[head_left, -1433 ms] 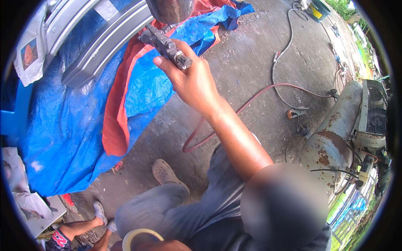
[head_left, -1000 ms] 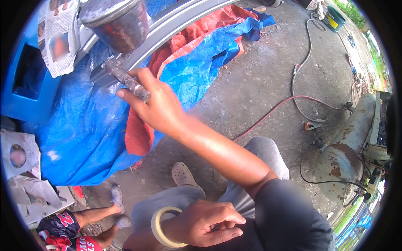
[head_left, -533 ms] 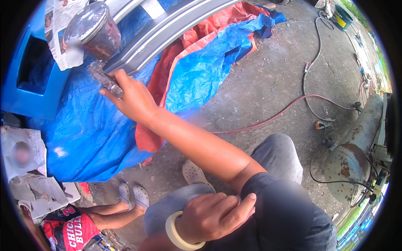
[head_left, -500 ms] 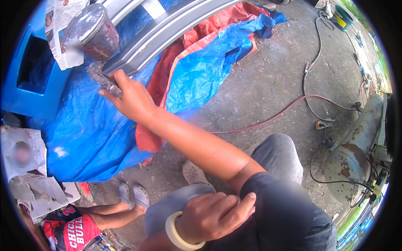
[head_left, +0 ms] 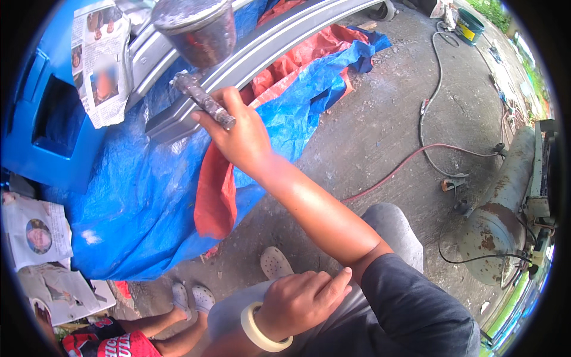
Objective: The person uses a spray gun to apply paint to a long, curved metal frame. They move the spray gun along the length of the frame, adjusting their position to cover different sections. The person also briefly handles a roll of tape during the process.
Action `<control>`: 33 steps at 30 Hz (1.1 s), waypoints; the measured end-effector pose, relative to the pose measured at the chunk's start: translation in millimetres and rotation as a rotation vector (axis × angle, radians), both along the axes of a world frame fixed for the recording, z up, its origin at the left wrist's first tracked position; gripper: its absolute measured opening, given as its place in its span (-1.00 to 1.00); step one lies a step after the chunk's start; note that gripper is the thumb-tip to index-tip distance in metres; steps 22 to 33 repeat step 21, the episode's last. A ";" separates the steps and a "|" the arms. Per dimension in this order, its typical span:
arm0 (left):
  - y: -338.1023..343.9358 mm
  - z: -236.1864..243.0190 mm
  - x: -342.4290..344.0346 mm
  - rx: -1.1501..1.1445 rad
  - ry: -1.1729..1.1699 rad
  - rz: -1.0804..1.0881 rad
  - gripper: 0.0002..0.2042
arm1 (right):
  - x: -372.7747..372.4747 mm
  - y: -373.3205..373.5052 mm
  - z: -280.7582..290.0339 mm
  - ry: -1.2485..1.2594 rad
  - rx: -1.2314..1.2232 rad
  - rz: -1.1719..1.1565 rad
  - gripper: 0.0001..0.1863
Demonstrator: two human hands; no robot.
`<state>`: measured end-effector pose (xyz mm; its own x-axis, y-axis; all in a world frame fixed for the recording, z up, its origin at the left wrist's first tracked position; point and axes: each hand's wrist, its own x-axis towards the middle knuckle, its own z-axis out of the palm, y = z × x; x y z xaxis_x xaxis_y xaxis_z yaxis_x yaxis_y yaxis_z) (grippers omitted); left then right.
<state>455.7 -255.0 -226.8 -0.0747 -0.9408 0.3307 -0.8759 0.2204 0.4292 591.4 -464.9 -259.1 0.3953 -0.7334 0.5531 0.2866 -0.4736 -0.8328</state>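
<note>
— Starting nearest: what is the left hand (head_left: 300, 303) doing?

— Resting on the knee, fingers loosely curled around nothing, a roll of tape (head_left: 262, 333) worn on the wrist like a bracelet.

— And the right hand (head_left: 241, 134)?

— Stretched out ahead, fingers clenched around the grip of a spray gun (head_left: 202, 98). Its paint cup (head_left: 199, 30) sits on top, dark and crusted with old paint.

— Where is the gun aimed?

— It hangs just above a long grey panel (head_left: 279, 41) lying on a blue tarp (head_left: 137, 202) over a red tarp (head_left: 217, 190). Newspaper (head_left: 98, 68) is taped at the panel's left end.

— How would you handle this well?

— My judgement: hold the gun square to the panel, keep an even gap, move the whole arm along its length rather than flicking the wrist, and keep the cup upright.

— Anything further off?

— A red hose (head_left: 410, 163) snakes across the concrete to a rusty compressor tank (head_left: 496, 217) at the right. I'd keep that hose from dragging over wet paint.
</note>
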 end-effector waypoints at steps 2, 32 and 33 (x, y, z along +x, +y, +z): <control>-11.1 -8.0 4.2 -0.044 0.031 -0.014 -0.48 | -21.7 -24.4 5.4 0.002 0.018 -0.060 -0.56; -13.3 133.1 -30.4 0.574 0.740 0.144 0.07 | -297.1 150.3 125.8 0.590 0.390 -0.253 -0.05; -13.3 133.1 -30.4 0.574 0.740 0.144 0.07 | -297.1 150.3 125.8 0.590 0.390 -0.253 -0.05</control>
